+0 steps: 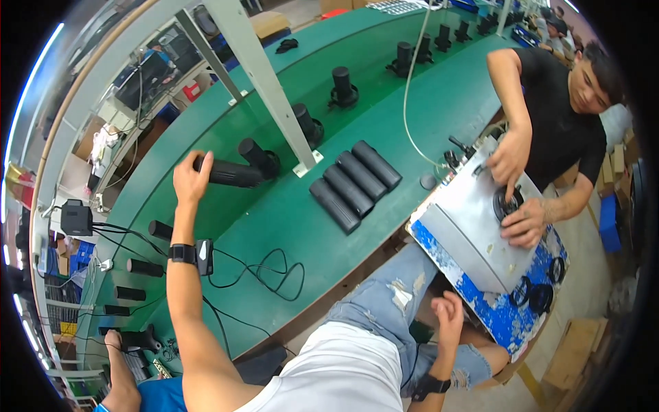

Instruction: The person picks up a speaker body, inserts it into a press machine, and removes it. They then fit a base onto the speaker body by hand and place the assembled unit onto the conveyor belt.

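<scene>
Our left hand [190, 180] has its fingers closed round one end of a black cylinder [230, 173] lying on the green desk [384, 110]. Our right hand [449, 314] rests loosely open on our knee, holding nothing. The cylinder looks rigid, smooth and fairly heavy, so we judge a mid-body grip steadier.

- Long green counter [412, 110] running diagonally across the view, its edges bent by the lens.
- Pale grey metal post [264, 75] rising from a base plate on the counter.
- Blue, paint-worn stand [494, 309] carrying a grey metal plate [460, 220], just beside the counter's near edge.
- Cardboard boxes [580, 340] on the pale floor [583, 247] at right.
- Strip lights [31, 82] along the left rim.
</scene>
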